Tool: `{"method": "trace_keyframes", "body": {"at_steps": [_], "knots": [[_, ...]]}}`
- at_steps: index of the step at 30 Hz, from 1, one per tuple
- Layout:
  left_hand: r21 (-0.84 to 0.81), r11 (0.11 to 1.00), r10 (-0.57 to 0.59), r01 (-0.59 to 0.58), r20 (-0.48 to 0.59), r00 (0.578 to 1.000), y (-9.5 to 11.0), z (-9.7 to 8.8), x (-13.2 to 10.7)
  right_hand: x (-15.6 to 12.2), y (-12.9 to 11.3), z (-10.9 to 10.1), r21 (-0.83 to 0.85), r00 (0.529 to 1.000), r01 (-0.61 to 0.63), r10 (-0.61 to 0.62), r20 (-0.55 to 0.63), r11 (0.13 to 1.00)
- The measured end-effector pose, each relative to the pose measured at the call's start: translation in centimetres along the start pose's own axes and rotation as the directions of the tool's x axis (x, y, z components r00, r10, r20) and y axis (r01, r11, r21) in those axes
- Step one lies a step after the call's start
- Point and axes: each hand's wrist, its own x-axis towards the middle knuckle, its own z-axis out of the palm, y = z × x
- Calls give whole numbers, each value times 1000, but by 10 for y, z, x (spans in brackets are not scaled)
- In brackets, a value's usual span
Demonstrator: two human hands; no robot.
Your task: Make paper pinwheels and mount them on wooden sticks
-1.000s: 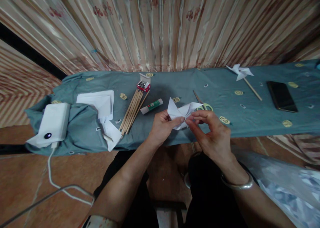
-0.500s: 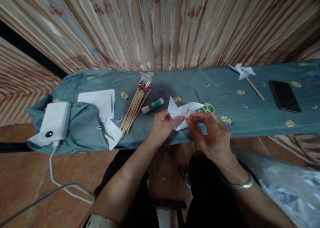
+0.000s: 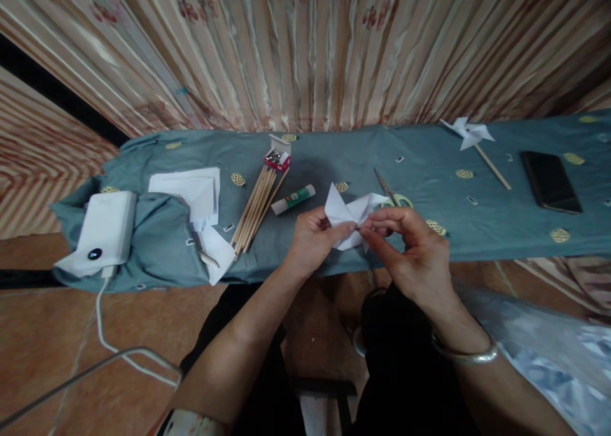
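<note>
Both my hands hold a folded white paper shape (image 3: 344, 212) just above the near edge of the table. My left hand (image 3: 312, 240) grips it from the left, thumb and fingers closed on a flap. My right hand (image 3: 414, 253) pinches its centre with fingertips pressed together. Whether a pin sits in that pinch I cannot make out. Behind the paper lie scissors (image 3: 392, 195) with yellow-green handles, partly hidden by it.
On the blue-grey cloth (image 3: 344, 162): a glue stick (image 3: 292, 200), a bundle of wooden sticks (image 3: 256, 208), a small red box of pins (image 3: 276, 160), white paper sheets (image 3: 188, 191), a white power bank (image 3: 105, 228), a finished pinwheel (image 3: 470, 133), a black phone (image 3: 550, 181). A curtain hangs behind.
My right hand has shifted slightly and its fingers have worked closer on the paper's centre. The view has drifted a little. The paper stays in both hands.
</note>
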Motion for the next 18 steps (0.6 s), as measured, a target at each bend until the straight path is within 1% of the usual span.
{"method": "trace_keyframes", "body": {"at_steps": [11,18], "knots": [[-4,1000,-4,4,4,1000,2,1,-1,0,2,-1,10,1000,7,-7,8,1000],[16,1000,-2,2,5,1000,2,1,-1,0,3,-1,25,1000,-16,15,13,1000]]}}
